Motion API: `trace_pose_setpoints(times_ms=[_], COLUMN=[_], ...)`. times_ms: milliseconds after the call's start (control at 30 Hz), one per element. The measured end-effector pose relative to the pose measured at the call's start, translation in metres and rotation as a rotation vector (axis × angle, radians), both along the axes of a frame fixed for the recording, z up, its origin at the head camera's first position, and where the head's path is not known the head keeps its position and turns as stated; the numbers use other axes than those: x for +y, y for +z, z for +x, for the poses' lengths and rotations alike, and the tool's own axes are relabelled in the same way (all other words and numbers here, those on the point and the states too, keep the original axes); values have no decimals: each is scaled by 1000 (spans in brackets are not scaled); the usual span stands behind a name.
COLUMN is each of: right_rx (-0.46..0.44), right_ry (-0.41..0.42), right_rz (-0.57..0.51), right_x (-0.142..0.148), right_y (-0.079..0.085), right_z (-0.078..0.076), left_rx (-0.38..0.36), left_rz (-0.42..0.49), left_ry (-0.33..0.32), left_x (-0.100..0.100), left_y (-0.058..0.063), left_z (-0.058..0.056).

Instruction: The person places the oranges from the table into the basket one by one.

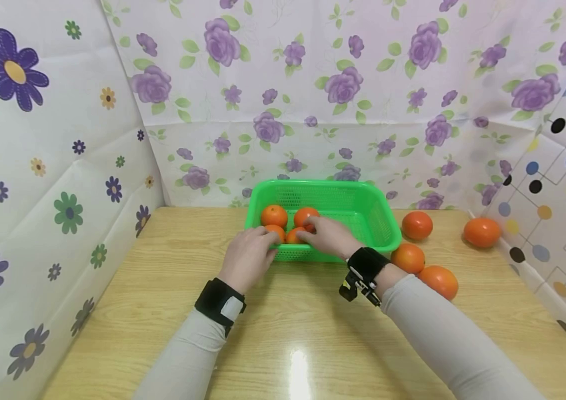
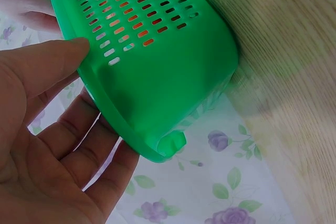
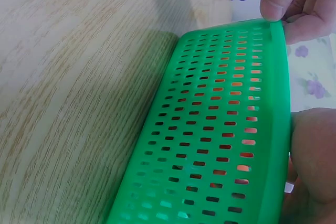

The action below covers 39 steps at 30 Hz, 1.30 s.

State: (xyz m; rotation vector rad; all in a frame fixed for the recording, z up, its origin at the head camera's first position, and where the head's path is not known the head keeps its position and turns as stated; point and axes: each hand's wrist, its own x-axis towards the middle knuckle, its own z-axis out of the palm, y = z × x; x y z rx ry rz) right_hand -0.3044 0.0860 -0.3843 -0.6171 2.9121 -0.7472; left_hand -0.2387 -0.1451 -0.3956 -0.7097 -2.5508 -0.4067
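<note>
A green plastic basket (image 1: 368, 244) with slotted walls stands on the table and holds several orange-red tomatoes at its left end. My left hand (image 1: 250, 255) is at the front rim near the left corner. Its thumb (image 2: 71, 56) lies on the outside of the rim, with the fingers behind it; in the head view those fingers overlap the front-left tomato (image 1: 274, 229). Inside the basket, the thumb and fingers of my right hand (image 1: 330, 236) hold a front tomato (image 1: 293, 236), which they partly cover. Behind these sit a back-left tomato (image 1: 274, 215) and another tomato (image 1: 304, 214).
Right of the basket, on the wooden table (image 1: 273, 333), lie a tomato (image 1: 417, 225) by its corner, two more near my right forearm, including one tomato (image 1: 440, 281), and a tomato (image 1: 482, 231) by the dotted wall sheet (image 1: 563, 211). Flowered sheets (image 1: 288, 100) enclose the back and left.
</note>
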Motion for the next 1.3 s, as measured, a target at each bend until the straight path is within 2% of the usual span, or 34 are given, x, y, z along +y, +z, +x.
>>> trace_pose_setpoints(times_ms=[233,433,833,1300], right_rx=[-11,35,232,406], right_ry=[-15,-30,-45,-1], right_rz=[-18,25,154,147], right_x=[6,12,20,31], right_y=[5,7,2,1], right_z=[5,9,25,44], left_rx=[-12,-16,-14,-18], left_rz=[7,5,3,-1], left_ry=[-1,-2,4,6], left_x=[0,0,1,0], left_y=[1,1,0,0], left_z=[0,0,0,1])
